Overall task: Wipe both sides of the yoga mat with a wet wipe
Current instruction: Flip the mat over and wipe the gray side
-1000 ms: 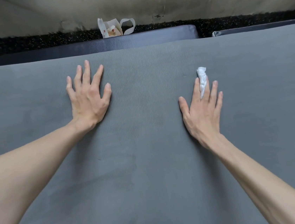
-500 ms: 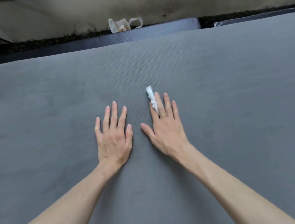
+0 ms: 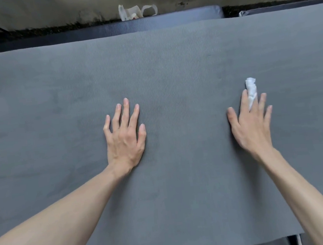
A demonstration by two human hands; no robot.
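Grey ribbed yoga mat (image 3: pixel 171 71): your left hand (image 3: pixel 125 140) lies flat, fingers spread; your right hand (image 3: pixel 250 126) presses a crumpled white wet wipe (image 3: pixel 251 90) under straight fingers.

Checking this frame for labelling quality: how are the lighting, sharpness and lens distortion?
Head view: soft, even light, only faint shadows beside the left hand and right hand; no glare on the yoga mat; wet wipe sharp; wide-angle bending bows the mat's far edge.

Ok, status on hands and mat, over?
Left hand flat on yoga mat. Right hand flat, wet wipe poking out between its fingers. Nothing in the way on the mat.
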